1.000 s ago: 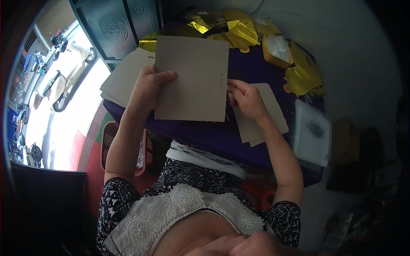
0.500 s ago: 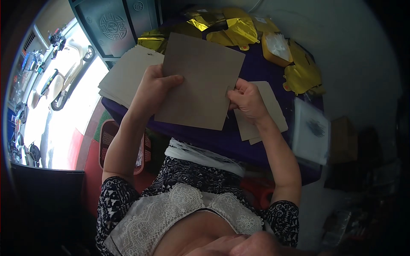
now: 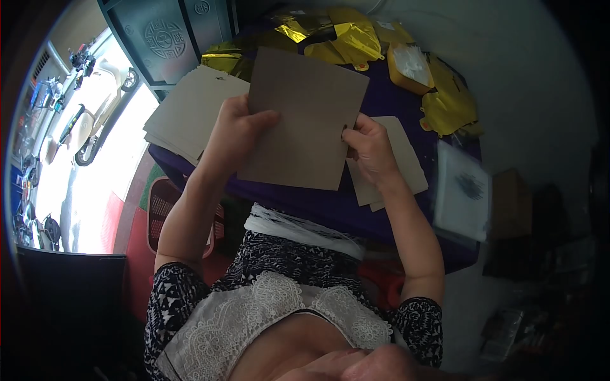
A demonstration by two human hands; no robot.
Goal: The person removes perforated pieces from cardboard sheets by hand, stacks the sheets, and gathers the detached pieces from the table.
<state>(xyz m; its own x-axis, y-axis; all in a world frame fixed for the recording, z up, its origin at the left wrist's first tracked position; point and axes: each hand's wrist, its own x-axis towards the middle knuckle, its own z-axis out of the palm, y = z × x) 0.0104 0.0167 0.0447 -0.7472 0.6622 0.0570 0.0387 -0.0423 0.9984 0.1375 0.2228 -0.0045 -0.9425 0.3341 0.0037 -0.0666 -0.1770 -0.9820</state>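
Left hand [image 3: 243, 132] clamped, right hand [image 3: 372, 147] apparently pinching.

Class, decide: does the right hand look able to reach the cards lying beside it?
Likely yes: the cards lie close by, largely uncovered, though the right hand holds another card.

The sheet [image 3: 308, 120] looks like smooth, matt cardboard, the gold packets [image 3: 356, 39] like glossy foil.

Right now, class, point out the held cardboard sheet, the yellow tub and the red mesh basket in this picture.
Held cardboard sheet [image 3: 305, 120]: head view, middle of its face.
Yellow tub [image 3: 405, 83]: head view, its outer wall.
Red mesh basket [image 3: 164, 206]: head view, its mesh wall.
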